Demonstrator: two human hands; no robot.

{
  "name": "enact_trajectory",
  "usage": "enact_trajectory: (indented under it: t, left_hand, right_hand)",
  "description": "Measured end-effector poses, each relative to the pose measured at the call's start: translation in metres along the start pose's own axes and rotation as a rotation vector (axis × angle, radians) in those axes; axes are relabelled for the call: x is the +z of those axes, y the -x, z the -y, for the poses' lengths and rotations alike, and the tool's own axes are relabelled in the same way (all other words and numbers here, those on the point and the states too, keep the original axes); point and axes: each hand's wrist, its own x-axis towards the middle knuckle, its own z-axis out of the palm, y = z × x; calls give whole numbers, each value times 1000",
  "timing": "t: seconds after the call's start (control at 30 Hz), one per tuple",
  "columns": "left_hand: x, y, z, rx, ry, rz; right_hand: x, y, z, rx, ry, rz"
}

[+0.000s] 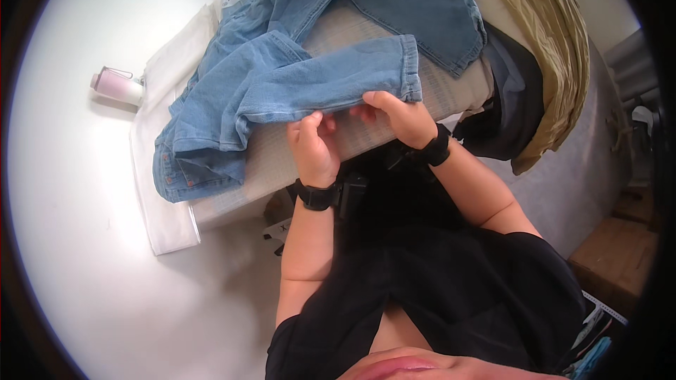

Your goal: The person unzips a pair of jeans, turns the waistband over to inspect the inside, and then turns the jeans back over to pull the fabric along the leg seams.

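A pair of light blue jeans (331, 77) lies across a pale, faintly patterned padded surface (274, 162). The waist end is bunched at the left, and one leg stretches right to a gathered cuff (410, 70). My left hand (315, 148) pinches the near edge of that leg about midway. Close to the cuff, my right hand (405, 118) grips the same edge, thumb on top and fingers partly hidden beneath the denim. Behind it spreads a darker blue denim piece (422, 10); whether it belongs to the same jeans I cannot tell.
An olive garment (553, 63) and dark clothing (510, 91) hang over the right end of the surface. At the left are a white sheet (165, 197) and a pink-and-white bottle (118, 88). A cardboard box (616, 257) stands at the lower right.
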Motion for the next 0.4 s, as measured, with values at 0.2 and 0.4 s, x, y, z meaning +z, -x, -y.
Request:
enact_trajectory:
  t: [0.2,0.4]
  left_hand:
    - [1,-2,0,6,43,-7]
    - [-1,-2,0,-10,37,-10]
  right_hand:
    - [-3,-4,-3,-56,-151,-47]
    - [-4,-6,-4,-38,-172,-18]
